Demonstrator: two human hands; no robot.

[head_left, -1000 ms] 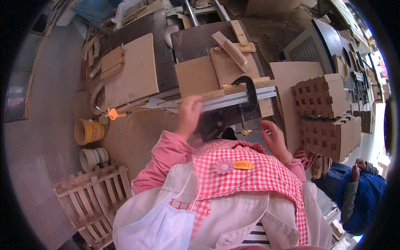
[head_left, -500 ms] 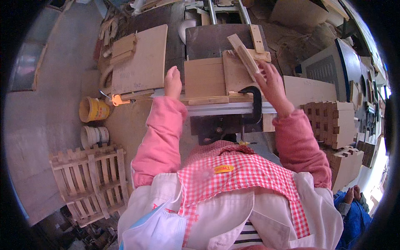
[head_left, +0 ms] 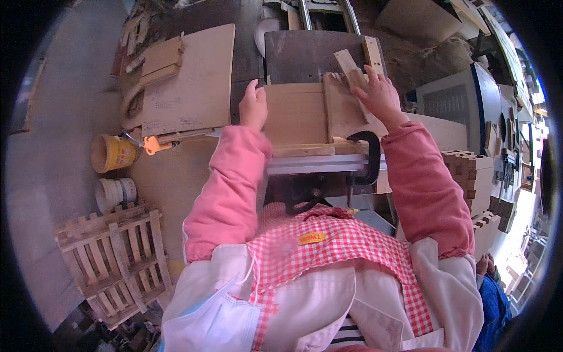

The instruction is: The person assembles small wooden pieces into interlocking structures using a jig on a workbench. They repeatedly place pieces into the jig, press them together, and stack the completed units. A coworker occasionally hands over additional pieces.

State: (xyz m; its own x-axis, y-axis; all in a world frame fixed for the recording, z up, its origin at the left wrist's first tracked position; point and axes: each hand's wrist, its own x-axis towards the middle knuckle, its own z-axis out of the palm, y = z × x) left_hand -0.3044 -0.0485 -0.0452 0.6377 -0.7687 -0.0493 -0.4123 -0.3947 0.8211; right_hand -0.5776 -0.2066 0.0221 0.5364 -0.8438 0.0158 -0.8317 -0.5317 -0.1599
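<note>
A flat plywood board (head_left: 296, 114) lies on the dark machine table, against a wooden fence strip with a black clamp (head_left: 370, 157) at its right end. My left hand (head_left: 253, 107) is at the board's left edge, fingers stretched forward and holding nothing that I can see. My right hand (head_left: 380, 97) rests with spread fingers over a narrow wooden strip (head_left: 347, 60), pressing from above rather than wrapped round it. That strip slants across a second, smaller board (head_left: 340, 108) to the right; its near end is hidden under my hand.
Part of a round saw blade (head_left: 267, 35) shows behind the dark plate (head_left: 316, 56). A large panel (head_left: 190, 82) stands at left, near an orange-handled tool (head_left: 153, 145) and a yellow bucket (head_left: 111, 154). Slotted wooden blocks (head_left: 469, 176) are stacked at right; a wooden pallet (head_left: 114, 258) lies lower left.
My right hand has moved from the strip's near end to lie over it, fingers spreading, and the strip sits lower. My left hand stays by the board's left edge. The view has shifted slightly.
</note>
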